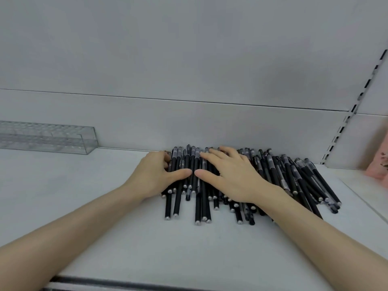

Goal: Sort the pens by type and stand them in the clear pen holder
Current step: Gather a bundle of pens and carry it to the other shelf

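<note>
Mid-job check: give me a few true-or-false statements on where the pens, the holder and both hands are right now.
1. The clear pen holder sits at the left rear of the shelf, with no pens in it. True.
2. The right hand lifts one pen clear of the pile. False: it lies flat, fingers spread, on the pens.
3. The left hand touches the pile's left edge. True.
4. The pens stand upright against the back wall. False: they lie in a loose pile on the shelf.
</note>
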A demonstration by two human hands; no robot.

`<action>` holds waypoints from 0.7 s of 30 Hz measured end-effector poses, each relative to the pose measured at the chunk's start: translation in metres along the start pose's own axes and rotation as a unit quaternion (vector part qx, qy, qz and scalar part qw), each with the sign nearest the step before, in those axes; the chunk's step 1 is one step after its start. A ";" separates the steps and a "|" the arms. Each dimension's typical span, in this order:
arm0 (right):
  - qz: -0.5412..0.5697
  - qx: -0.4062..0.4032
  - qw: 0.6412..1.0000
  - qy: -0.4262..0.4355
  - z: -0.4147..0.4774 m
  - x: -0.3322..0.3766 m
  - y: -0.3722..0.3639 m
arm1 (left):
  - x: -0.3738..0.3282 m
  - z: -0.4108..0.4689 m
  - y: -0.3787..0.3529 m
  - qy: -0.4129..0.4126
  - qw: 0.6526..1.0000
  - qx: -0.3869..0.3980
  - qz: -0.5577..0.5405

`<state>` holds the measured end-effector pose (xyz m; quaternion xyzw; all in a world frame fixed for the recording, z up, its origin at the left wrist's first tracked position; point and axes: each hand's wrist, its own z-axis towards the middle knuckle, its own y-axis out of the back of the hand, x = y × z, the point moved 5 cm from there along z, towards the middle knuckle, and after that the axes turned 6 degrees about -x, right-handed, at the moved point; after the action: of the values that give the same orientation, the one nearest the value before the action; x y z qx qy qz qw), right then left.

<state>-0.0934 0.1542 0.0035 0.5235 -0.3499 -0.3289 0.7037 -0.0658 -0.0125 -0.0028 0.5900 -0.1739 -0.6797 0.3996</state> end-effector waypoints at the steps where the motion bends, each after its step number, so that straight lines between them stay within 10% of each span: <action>1: -0.001 0.002 1.000 -0.001 0.000 0.000 0.000 | -0.001 0.001 0.000 0.003 1.000 0.006 0.000; 21: 0.021 -0.013 1.000 -0.014 -0.006 0.000 0.006 | -0.007 0.016 -0.012 0.028 0.993 0.069 -0.096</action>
<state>-0.0883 0.1586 0.0077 0.5025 -0.3667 -0.3259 0.7119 -0.0852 -0.0041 -0.0026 0.6487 -0.1518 -0.6848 0.2954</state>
